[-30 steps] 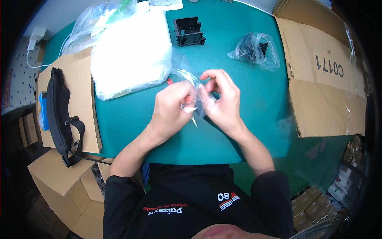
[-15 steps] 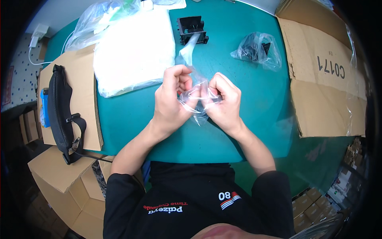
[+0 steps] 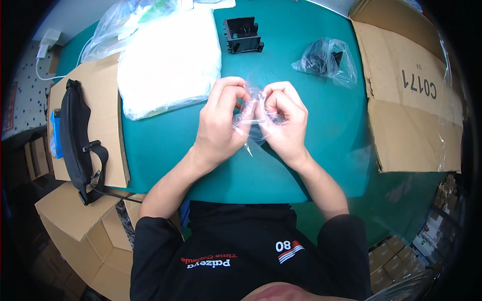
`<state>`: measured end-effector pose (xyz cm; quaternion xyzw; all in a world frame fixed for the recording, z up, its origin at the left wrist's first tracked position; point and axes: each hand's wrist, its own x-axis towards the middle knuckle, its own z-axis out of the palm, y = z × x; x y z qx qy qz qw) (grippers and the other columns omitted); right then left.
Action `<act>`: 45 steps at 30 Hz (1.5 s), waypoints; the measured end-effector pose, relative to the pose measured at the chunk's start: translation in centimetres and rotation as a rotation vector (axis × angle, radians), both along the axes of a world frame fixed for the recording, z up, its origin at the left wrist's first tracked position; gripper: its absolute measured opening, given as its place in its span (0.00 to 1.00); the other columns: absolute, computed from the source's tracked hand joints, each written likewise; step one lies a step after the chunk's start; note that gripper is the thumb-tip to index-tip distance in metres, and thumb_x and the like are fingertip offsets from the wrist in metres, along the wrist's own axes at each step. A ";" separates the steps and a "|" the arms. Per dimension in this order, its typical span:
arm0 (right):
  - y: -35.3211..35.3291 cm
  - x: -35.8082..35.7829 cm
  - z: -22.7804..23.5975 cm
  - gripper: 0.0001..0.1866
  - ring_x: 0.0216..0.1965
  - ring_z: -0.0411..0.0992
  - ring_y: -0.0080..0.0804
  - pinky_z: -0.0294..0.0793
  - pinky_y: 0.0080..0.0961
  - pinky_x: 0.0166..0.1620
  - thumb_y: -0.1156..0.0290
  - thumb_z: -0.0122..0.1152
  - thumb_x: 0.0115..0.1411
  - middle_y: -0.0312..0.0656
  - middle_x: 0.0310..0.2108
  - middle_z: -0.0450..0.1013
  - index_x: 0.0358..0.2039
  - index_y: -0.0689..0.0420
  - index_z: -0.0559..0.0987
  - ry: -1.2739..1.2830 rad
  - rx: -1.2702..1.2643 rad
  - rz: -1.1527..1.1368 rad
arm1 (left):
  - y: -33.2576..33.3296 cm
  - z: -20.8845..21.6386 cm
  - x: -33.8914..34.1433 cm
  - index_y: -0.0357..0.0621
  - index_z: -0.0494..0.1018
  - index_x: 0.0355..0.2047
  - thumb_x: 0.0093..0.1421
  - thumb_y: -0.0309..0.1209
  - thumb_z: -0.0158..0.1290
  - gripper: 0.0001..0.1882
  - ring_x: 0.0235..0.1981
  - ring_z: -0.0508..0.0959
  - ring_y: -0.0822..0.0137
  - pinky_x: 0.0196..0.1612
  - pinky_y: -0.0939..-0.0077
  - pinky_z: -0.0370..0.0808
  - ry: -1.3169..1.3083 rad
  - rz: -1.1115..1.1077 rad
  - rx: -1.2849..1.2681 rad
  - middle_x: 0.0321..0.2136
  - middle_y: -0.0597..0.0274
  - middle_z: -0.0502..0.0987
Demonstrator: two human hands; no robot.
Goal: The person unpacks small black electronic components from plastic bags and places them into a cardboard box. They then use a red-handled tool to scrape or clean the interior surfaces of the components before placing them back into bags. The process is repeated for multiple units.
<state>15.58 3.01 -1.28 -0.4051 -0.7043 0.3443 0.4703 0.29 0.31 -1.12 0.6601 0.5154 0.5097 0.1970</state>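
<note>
Between my hands is a crumpled clear plastic bag [image 3: 255,131], held over the middle of the green table. My left hand [image 3: 221,118] pinches its left side with the thumb and fingers. On the other side my right hand [image 3: 285,123] grips the film, fingers curled, the thumbs close together. Beyond my hands stands a black plastic housing [image 3: 244,37], open-topped and boxy. To the far right a second clear bag [image 3: 342,62] lies with a black plastic part [image 3: 317,56] inside it.
A stack of white plastic bags [image 3: 168,65] lies at the far left. A black waist bag [image 3: 78,140] rests on cardboard [image 3: 114,125] by the left edge. An opened cardboard box [image 3: 401,115] borders the right side; another cardboard box [image 3: 100,241] stands below left. The green table [image 3: 331,130] spans the middle.
The bag's upper end has come away from over the black housing and is gathered between my hands. My fingers have drawn closer together on the film.
</note>
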 end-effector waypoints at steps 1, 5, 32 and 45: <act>0.0 0.1 0.0 0.11 0.28 0.67 0.33 0.67 0.26 0.30 0.85 0.63 0.47 0.43 0.30 0.68 0.25 0.62 0.69 0.004 0.004 -0.004 | 0.1 0.1 0.0 0.34 0.70 0.35 0.54 0.16 0.60 0.10 0.27 0.74 0.68 0.31 0.76 0.74 -0.010 -0.005 -0.007 0.39 0.52 0.76; 0.1 0.2 -0.4 0.11 0.27 0.66 0.31 0.66 0.26 0.30 0.85 0.62 0.48 0.42 0.27 0.66 0.24 0.61 0.67 -0.001 0.004 -0.010 | 0.2 0.2 -0.4 0.36 0.69 0.31 0.53 0.16 0.60 0.10 0.27 0.74 0.68 0.32 0.77 0.74 -0.013 -0.025 -0.008 0.38 0.52 0.77; 3.7 3.5 0.3 0.25 0.20 0.76 0.45 0.75 0.36 0.27 0.79 0.57 0.58 0.48 0.23 0.77 0.56 0.45 0.80 -0.362 0.116 -0.123 | 4.7 1.5 -4.5 0.45 0.70 0.62 0.59 0.32 0.64 0.31 0.56 0.73 0.52 0.55 0.62 0.74 0.243 -0.043 0.051 0.60 0.47 0.69; 3.9 3.8 0.9 0.14 0.18 0.74 0.28 0.70 0.28 0.25 0.63 0.62 0.62 0.49 0.18 0.75 0.40 0.59 0.86 -0.363 -0.244 -0.151 | 6.4 -1.8 -2.6 0.38 0.74 0.34 0.49 0.24 0.68 0.14 0.55 0.75 0.43 0.54 0.55 0.74 0.607 0.179 0.118 0.57 0.44 0.72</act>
